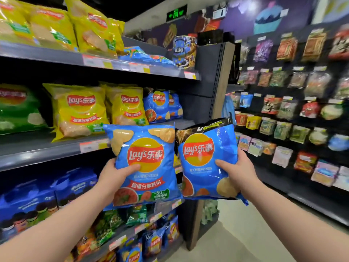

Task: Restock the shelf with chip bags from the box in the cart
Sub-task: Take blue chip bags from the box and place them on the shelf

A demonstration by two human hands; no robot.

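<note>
Both forearms reach in from the bottom corners, and each hand's got its own blue Lay's bag. Left hand (pixel 115 173) is wrapped round the left edge of the left blue bag (pixel 145 163), thumb pressed across the front just under the logo. Right hand (pixel 238 170) clamps the right blue bag (pixel 204 161) the same way from its right side, thumb on the front. Bags are upright, side by side, edges pretty much touching, held up in front of the middle shelf (pixel 47 150).

Right behind them on that shelf: two yellow Lay's bags (pixel 81 110) standing up, a green bag (pixel 17 108) further left, and a small bunch of matching blue bags (pixel 160 105) at the back right with bare shelf in front of them. So the yellow ones sit closest to the left bag, the open patch is more behind the pair.

Top shelf (pixel 56 57) has more yellow bags, some blue ones lying flat and a dark tub (pixel 184 52) at the end. Below are blue multipack boxes (pixel 47 190), then more small snack bags lower down.

Shelving is dark grey metal with price tags along the lips. Across the pale-floored aisle, the wall rack (pixel 302 110) is packed with hanging snack packets, and a green exit sign (pixel 176 13) glows up top.
</note>
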